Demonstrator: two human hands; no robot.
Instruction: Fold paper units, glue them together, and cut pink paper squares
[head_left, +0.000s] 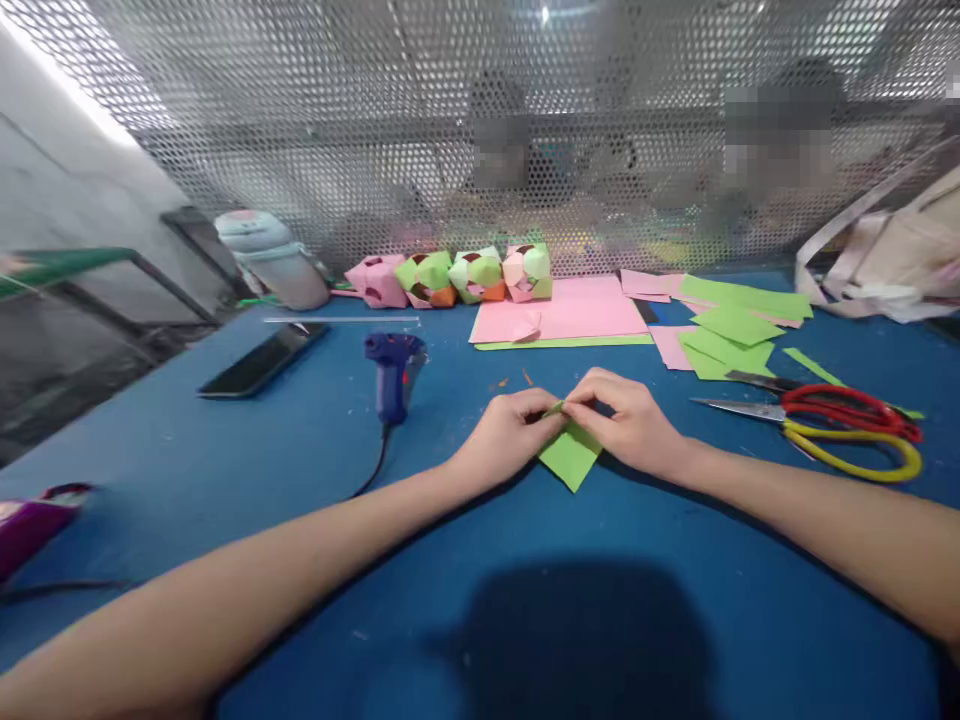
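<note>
A small green paper square (573,458) is held over the middle of the blue table, one corner pointing toward me. My left hand (506,432) pinches its upper left edge between thumb and forefinger. At the top corner my right hand (628,420) grips the same paper, its fingertips almost meeting those of the left. The far corner is partly hidden by the fingers, so I cannot tell how it is folded. Beyond the hands lies a stack of pink paper (577,308) with a small folded pink piece (526,326) on it.
Scissors with red handles (851,405) and yellow handles (862,445) lie right, near green paper pieces (731,340). Left are a blue glue gun (396,375) with its cord, a phone (262,360) and a bottle (274,260). Folded paper shapes (426,278) line a perforated metal screen (360,130).
</note>
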